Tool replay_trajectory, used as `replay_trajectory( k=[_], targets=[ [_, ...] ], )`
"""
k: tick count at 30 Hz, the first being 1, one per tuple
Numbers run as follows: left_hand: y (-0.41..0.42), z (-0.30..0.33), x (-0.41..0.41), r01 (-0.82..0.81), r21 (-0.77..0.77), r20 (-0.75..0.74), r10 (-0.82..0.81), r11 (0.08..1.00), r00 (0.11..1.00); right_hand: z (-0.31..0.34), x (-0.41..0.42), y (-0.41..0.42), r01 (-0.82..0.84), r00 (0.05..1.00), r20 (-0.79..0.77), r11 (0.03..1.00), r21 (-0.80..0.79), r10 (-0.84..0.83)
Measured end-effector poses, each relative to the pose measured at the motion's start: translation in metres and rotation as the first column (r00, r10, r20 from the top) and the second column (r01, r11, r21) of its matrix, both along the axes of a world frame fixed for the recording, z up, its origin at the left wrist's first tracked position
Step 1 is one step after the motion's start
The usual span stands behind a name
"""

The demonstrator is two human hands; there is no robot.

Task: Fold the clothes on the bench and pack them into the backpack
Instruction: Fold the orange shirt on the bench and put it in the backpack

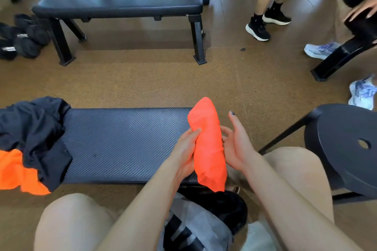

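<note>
Though upright, rolled orange garment (208, 142) — between left hand (184, 149), right hand (237, 142).

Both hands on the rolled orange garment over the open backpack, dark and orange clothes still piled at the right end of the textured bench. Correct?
Not quite. The head view shows the dark navy garment and orange garment piled at the left end of the textured black bench, not the right. The rest holds: left hand and right hand hold the rolled orange garment above the grey-and-black backpack.
</note>
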State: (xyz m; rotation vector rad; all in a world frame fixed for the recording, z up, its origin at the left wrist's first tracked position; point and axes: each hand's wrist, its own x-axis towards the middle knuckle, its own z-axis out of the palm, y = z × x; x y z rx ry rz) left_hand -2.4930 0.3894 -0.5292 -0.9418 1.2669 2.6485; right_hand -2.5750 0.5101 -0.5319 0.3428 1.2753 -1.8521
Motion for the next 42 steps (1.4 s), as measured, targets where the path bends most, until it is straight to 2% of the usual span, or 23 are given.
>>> replay_trajectory(
  k=[4, 6, 8, 10, 12, 13, 15, 17, 19, 21, 24, 26, 28, 31, 32, 35, 37, 39, 40, 42],
  targets=[
    [0.019, -0.003, -0.006, -0.019, -0.186, 0.029, 0.025, 0.982, 0.999, 0.001, 0.001, 0.005, -0.132, 0.988, -0.083, 0.991, -0.011, 0.131],
    [0.019, -0.004, -0.005, -0.01, -0.242, 0.041, 0.021, 0.97, 0.999, 0.0, 0.002, 0.005, -0.188, 0.971, -0.145, 0.981, 0.035, 0.191],
    [0.016, -0.005, -0.003, 0.005, -0.32, 0.065, 0.017, 0.947, 0.998, -0.003, 0.003, 0.006, -0.171, 0.965, -0.181, 0.978, 0.119, 0.19],
    [0.012, -0.007, -0.001, 0.025, -0.502, 0.087, 0.022, 0.865, 0.996, -0.006, 0.006, 0.006, -0.16, 0.965, -0.188, 0.977, 0.139, 0.185],
    [0.005, -0.012, 0.002, 0.037, -0.694, 0.079, 0.026, 0.719, 0.997, -0.011, 0.006, 0.007, -0.157, 0.968, -0.177, 0.98, 0.125, 0.178],
    [0.001, -0.014, 0.003, 0.042, -0.752, 0.075, 0.022, 0.658, 0.997, -0.013, 0.006, 0.006, -0.156, 0.967, -0.18, 0.98, 0.126, 0.178],
    [-0.007, -0.015, 0.006, 0.076, -0.799, 0.106, 0.015, 0.596, 0.994, -0.013, 0.006, 0.005, -0.154, 0.961, -0.203, 0.975, 0.157, 0.185],
    [-0.01, -0.011, 0.008, 0.122, -0.763, 0.173, 0.018, 0.635, 0.985, -0.013, 0.007, 0.003, -0.151, 0.953, -0.232, 0.968, 0.199, 0.196],
    [-0.013, -0.006, 0.008, 0.134, -0.63, 0.226, 0.015, 0.765, 0.974, -0.01, 0.01, -0.005, -0.161, 0.938, -0.271, 0.964, 0.211, 0.216],
    [-0.021, 0.002, 0.009, 0.134, -0.516, 0.254, 0.001, 0.846, 0.967, -0.003, 0.016, -0.014, -0.205, 0.917, -0.293, 0.951, 0.233, 0.269],
    [-0.039, 0.013, 0.013, 0.179, -0.537, 0.259, -0.04, 0.824, 0.965, 0.009, 0.026, -0.029, -0.273, 0.861, -0.33, 0.899, 0.342, 0.387],
    [-0.056, 0.023, 0.019, 0.176, -0.669, 0.251, -0.004, 0.722, 0.968, 0.012, 0.031, -0.041, -0.316, 0.833, -0.338, 0.877, 0.362, 0.439],
    [-0.081, 0.03, 0.028, 0.187, -0.809, 0.265, 0.063, 0.557, 0.962, 0.011, 0.035, -0.054, -0.363, 0.758, -0.36, 0.81, 0.46, 0.544],
    [-0.116, 0.026, 0.044, 0.372, -0.891, 0.404, 0.082, 0.26, 0.911, 0.003, 0.041, -0.072, -0.34, 0.621, -0.335, 0.629, 0.699, 0.708],
    [-0.122, 0.02, 0.048, 0.427, -0.879, 0.451, 0.079, 0.211, 0.889, 0.0, 0.044, -0.076, -0.322, 0.59, -0.344, 0.604, 0.73, 0.73],
    [-0.126, 0.005, 0.058, 0.453, -0.863, 0.478, 0.074, 0.223, 0.875, -0.004, 0.057, -0.08, -0.27, 0.488, -0.361, 0.531, 0.803, 0.795],
    [-0.126, 0.0, 0.061, 0.444, -0.87, 0.468, 0.073, 0.212, 0.881, -0.008, 0.061, -0.081, -0.216, 0.469, -0.385, 0.526, 0.823, 0.795],
    [-0.123, 0.005, 0.06, 0.445, -0.882, 0.461, 0.083, 0.155, 0.884, -0.007, 0.057, -0.08, -0.198, 0.512, -0.416, 0.575, 0.794, 0.751],
    [-0.12, 0.01, 0.058, 0.443, -0.892, 0.45, 0.089, 0.09, 0.889, -0.005, 0.052, -0.08, -0.203, 0.58, -0.432, 0.636, 0.744, 0.691],
    [-0.104, 0.027, 0.051, 0.44, -0.894, 0.433, 0.087, -0.09, 0.897, 0.004, 0.042, -0.079, -0.202, 0.789, -0.398, 0.809, 0.553, 0.469]
  ],
)
